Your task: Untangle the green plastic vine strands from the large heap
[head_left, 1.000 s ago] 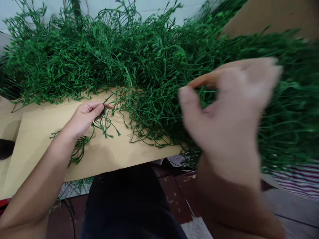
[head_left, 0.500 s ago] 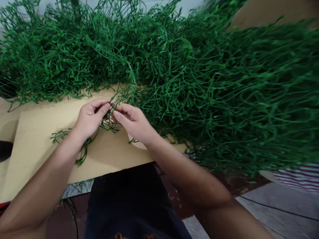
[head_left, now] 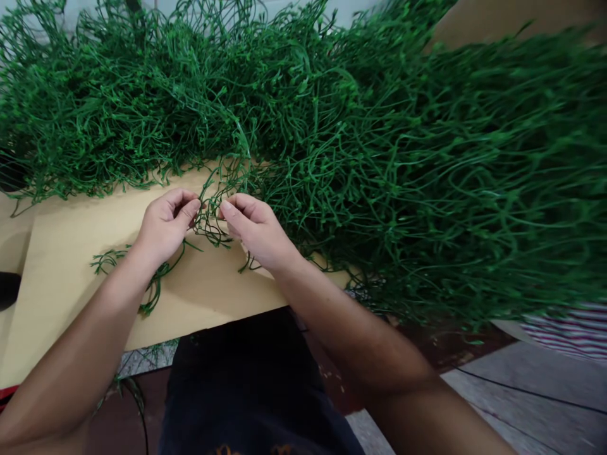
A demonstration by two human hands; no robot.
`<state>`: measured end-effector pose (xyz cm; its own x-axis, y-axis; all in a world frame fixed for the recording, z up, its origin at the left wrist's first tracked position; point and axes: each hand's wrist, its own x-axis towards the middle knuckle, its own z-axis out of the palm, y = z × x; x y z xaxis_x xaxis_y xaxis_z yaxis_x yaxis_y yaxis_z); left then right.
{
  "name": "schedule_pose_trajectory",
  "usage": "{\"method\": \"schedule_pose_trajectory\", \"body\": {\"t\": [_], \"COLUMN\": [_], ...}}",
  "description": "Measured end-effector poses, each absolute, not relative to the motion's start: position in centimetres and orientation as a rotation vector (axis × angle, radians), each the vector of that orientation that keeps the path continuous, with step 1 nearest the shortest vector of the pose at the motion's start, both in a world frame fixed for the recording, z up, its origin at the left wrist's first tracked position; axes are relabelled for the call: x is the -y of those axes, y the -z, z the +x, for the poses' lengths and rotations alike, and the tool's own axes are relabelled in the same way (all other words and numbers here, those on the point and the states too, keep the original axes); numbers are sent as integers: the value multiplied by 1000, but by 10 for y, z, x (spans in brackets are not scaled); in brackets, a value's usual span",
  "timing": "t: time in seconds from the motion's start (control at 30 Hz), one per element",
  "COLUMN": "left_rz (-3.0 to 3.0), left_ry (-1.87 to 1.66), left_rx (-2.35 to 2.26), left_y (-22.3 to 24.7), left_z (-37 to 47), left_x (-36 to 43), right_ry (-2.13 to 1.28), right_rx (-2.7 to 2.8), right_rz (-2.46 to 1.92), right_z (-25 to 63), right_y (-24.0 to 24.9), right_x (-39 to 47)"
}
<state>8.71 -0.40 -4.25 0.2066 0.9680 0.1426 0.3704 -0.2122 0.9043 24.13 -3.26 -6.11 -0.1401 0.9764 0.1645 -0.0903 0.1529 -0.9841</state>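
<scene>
Thin green plant stems (head_left: pixel 212 230), plastic-looking with small forked tips, hang between my two hands over a tan board. My left hand (head_left: pixel 167 222) pinches one of these stems between thumb and forefinger. A short gap to the right, my right hand (head_left: pixel 260 229) has thumb and fingers pressed together at the edge of the same strands; what sits in its fingertips is hidden. A loose green sprig (head_left: pixel 155 287) lies on the board, partly behind my left forearm.
A large tangled heap of green stems (head_left: pixel 332 126) covers the back and the right side. The tan board (head_left: pixel 71 253) ends at my lap. A dark object (head_left: pixel 8 289) is at the left edge, striped cloth (head_left: pixel 569 332) at the lower right. A cable (head_left: pixel 531 395) crosses the floor.
My hands have moved slightly apart, the left one shifting left. More of the green strands shows between them. The view has shifted a little.
</scene>
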Motion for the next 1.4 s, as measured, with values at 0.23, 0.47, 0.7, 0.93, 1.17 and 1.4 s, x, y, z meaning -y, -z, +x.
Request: {"method": "schedule_pose_trajectory", "body": {"t": [0.23,0.47,0.7,0.93,1.17,1.4], "left_rz": [1668,1701,1785,1912,2176,2332], "left_ry": [-1029,-880,-932,-891,-733,-404], "left_rx": [-1198,-1128,-1198,-1386,-1560,-1753], "left_y": [43,39,44,51,48,36], "left_z": [89,90,90,83,90,96], "left_x": [3,7,4,3,4,4], "right_ry": [-1205,-1276,-1267,-1220,-1026,-966], "right_rx": [1374,1290,1313,1436,1581,1639], "right_rz": [-938,-972,-970,-949,-999,-1024], "right_z": [242,244,245,246,247,250], "right_y": [61,61,62,56,56,55], "right_x": [33,31,32,42,53,78]}}
